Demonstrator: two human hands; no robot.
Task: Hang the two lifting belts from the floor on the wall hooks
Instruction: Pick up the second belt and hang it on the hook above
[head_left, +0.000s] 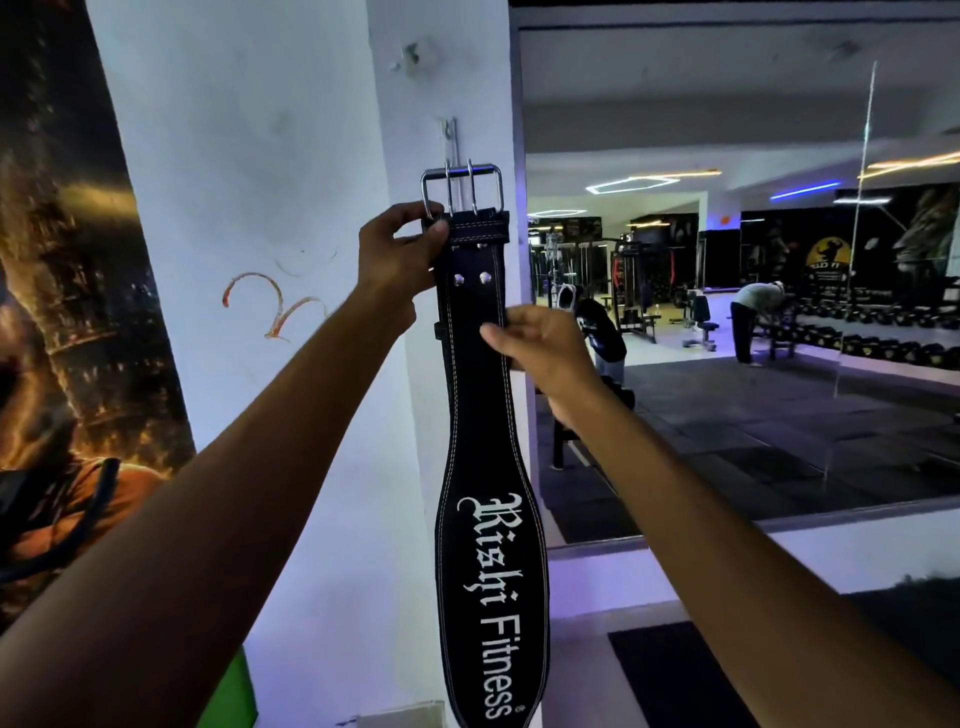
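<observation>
A black leather lifting belt (485, 467) with white "Rishi Fitness" lettering hangs upright in front of the white pillar. Its steel double-prong buckle (462, 189) is at the top, just below a metal wall hook (451, 136). My left hand (400, 254) grips the belt's top left edge beside the buckle. My right hand (540, 343) pinches the belt's right edge a little lower. Whether the buckle touches the hook I cannot tell. No second belt is in view.
The white pillar (291, 208) carries a bare screw fitting (413, 54) above the hook. A dark poster (67, 260) covers the wall at left. A big mirror (779, 260) at right reflects gym machines, dumbbell racks and people. A dark mat (675, 675) lies lower right.
</observation>
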